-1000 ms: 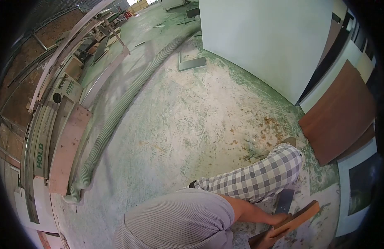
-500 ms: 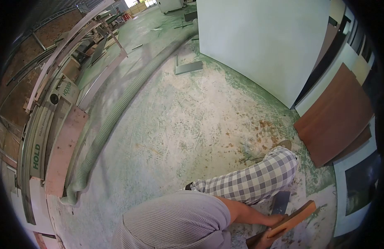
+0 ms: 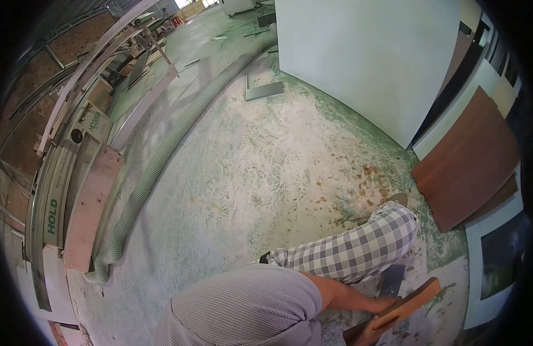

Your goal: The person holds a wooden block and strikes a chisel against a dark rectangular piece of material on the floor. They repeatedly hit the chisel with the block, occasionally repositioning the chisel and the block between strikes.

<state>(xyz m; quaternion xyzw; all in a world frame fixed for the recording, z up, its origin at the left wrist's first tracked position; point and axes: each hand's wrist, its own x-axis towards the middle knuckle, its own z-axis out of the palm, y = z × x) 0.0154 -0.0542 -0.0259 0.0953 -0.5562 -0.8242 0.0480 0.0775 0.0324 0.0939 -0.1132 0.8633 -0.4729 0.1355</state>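
At the bottom right, a long orange-brown wooden block (image 3: 419,294) with a dark slot-like mark slants upward to the right. My left hand (image 3: 385,304) is closed on its far side, at the end of the bare forearm. My right hand (image 3: 367,335) grips the near, lower end, partly cut off by the frame's bottom edge. Both hands are close together on the wood. Beneath and behind it, a dark grey flat board (image 3: 392,280) lies on the floor beside my bent leg in checked trousers (image 3: 353,245).
A ribbed hose (image 3: 162,147) runs along the dusty floor at left, by a machine (image 3: 53,202) marked HOLD. A large pale panel (image 3: 364,63) stands at the upper right. Brown boards (image 3: 468,158) lean at right. A grey L-shaped piece (image 3: 265,91) lies farther off.
The whole view has shifted very slightly. Both hands keep their hold on the wooden block, which stays in nearly the same place.
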